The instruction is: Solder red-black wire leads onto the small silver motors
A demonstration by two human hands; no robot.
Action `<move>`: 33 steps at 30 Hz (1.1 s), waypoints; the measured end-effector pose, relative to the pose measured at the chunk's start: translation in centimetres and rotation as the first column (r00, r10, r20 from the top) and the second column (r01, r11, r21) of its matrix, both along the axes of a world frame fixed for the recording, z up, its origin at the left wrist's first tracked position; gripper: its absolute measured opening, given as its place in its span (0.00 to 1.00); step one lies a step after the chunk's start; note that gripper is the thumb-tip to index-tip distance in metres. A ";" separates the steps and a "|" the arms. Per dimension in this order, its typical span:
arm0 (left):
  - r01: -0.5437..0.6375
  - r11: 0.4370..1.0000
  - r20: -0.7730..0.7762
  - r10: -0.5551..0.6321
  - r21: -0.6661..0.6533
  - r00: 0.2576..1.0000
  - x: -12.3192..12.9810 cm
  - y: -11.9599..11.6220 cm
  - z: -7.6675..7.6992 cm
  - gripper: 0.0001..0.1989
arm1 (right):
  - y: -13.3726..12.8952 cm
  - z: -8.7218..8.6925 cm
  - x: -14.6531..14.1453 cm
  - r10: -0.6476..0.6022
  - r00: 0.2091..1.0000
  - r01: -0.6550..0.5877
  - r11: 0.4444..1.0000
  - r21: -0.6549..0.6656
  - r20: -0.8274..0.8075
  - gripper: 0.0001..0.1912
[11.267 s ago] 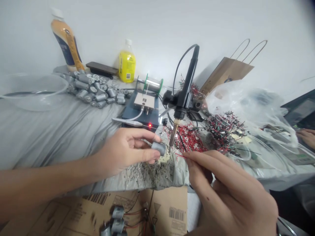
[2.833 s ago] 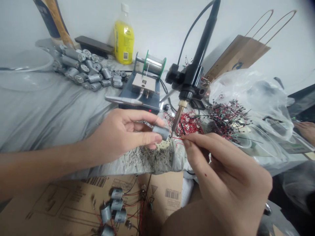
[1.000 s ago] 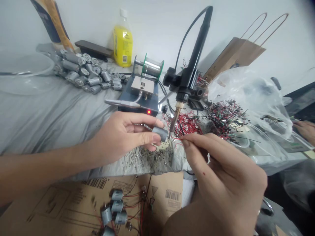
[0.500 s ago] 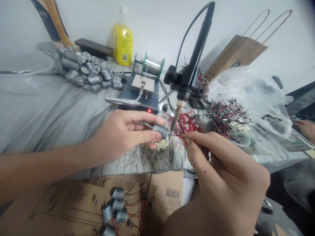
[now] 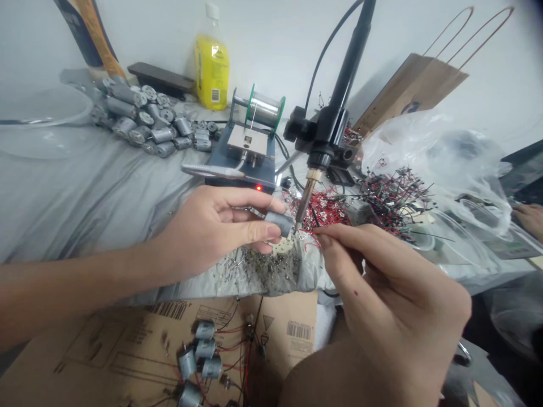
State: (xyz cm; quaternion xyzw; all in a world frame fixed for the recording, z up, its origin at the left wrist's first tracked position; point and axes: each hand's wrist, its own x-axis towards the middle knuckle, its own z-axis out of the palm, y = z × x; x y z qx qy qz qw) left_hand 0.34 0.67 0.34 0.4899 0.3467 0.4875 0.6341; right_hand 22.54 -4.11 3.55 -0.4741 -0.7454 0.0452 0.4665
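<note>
Your left hand [image 5: 207, 226]: small DC motor [image 5: 279, 224] gripped, soldering iron [image 5: 306, 195] tip just beside it at 3 o'clock. Your right hand [image 5: 394, 288]: thin red wire [image 5: 314, 236] pinched. Hands apart.

Flat, bright, diffuse light fills the scene and washes the white wall [image 5: 271, 39] and the grey cloth [image 5: 85, 192] pale. No clear source shows, and only a soft shadow falls on the wall just beside the soldering iron [image 5: 335, 130]. Glare streaks the clear plastic bag [image 5: 428, 152] on the right, while the wide lens bows the far edges, a dark smudge blurs the top right corner, and fine detail looks slightly soft throughout.
</note>
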 end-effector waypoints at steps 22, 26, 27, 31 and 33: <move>0.013 0.999 0.019 -0.014 0.032 1.000 -0.3 -0.2 -0.3 0.11 | 0.0 0.2 -0.1 0.002 1.000 -0.002 1.000 -0.019 0.018 0.07; 0.019 0.999 -0.010 -0.019 0.038 1.000 -0.4 -0.2 -0.5 0.12 | -0.2 0.2 -0.1 0.001 1.000 0.000 1.000 -0.028 0.021 0.07; 0.020 0.999 -0.020 -0.019 0.039 1.000 -0.4 -0.1 -0.5 0.12 | -0.2 0.2 -0.1 0.003 1.000 -0.002 1.000 -0.026 0.026 0.07; 0.013 0.999 -0.038 -0.011 0.046 0.999 -0.5 0.1 -0.6 0.12 | -0.2 0.2 0.0 0.009 0.999 -0.007 0.999 -0.033 0.046 0.07; 0.014 0.999 -0.041 -0.012 0.048 0.999 -0.5 0.0 -0.6 0.12 | -0.2 0.2 0.1 0.011 0.999 -0.009 0.999 -0.037 0.049 0.08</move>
